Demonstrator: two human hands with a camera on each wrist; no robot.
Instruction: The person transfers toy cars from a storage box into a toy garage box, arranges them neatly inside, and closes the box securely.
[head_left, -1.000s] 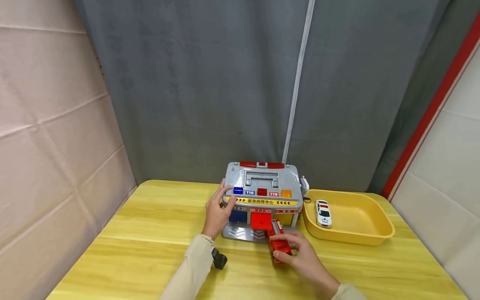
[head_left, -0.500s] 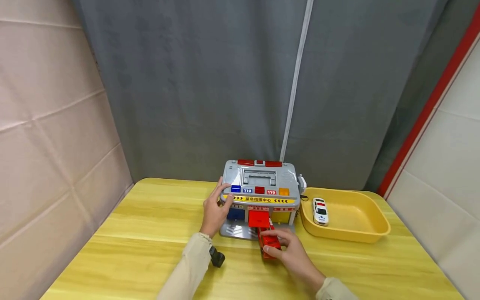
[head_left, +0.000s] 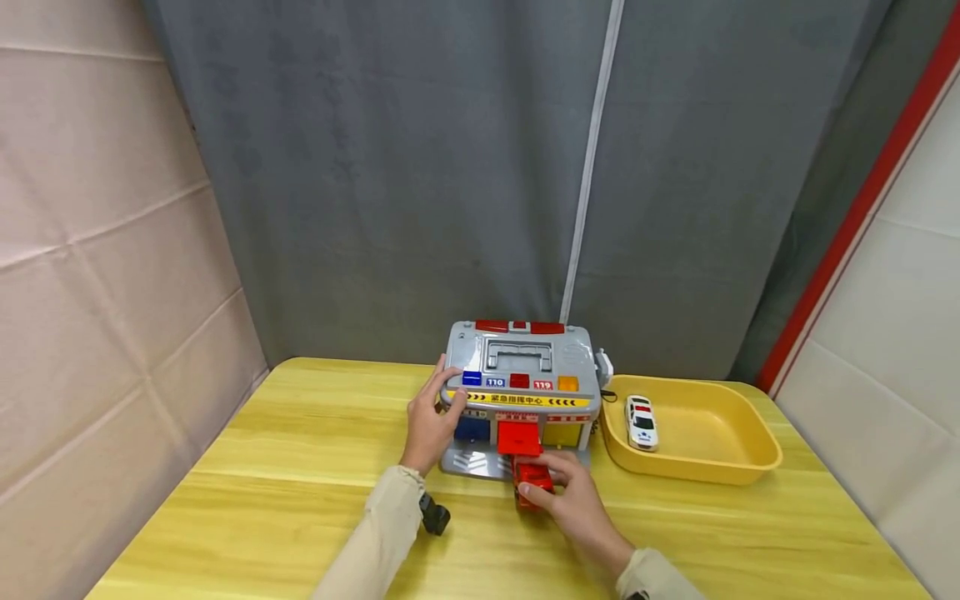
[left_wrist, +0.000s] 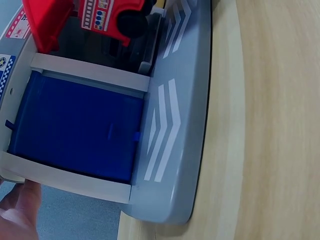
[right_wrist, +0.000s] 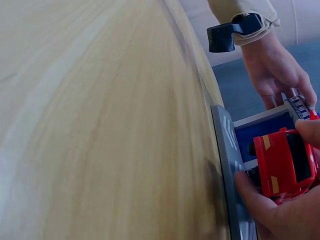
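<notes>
A grey toy emergency station [head_left: 577,354] stands at the back of the table. Its red middle door [head_left: 517,437] is raised; the blue door [left_wrist: 75,125] on the left is down. My left hand [head_left: 430,429] grips the station's left front corner, thumb on the front edge of the roof. My right hand [head_left: 576,504] holds a red toy fire truck [head_left: 535,483] by its sides near the cab. In the left wrist view, part of the truck [left_wrist: 117,15] is in the middle doorway, over the grey ramp [left_wrist: 175,125]. The door hides its far end in the head view.
Right of the station, a yellow tray [head_left: 750,468] holds a white toy police car [head_left: 641,425] at its left side. A grey curtain [head_left: 412,183] hangs behind the wooden table [head_left: 315,450]. A black wrist camera [head_left: 435,515] is on the left wrist.
My right hand has moved the fire truck left and forward, further under the raised red door. The left hand has stayed on the station's corner. The head view shifted slightly.
</notes>
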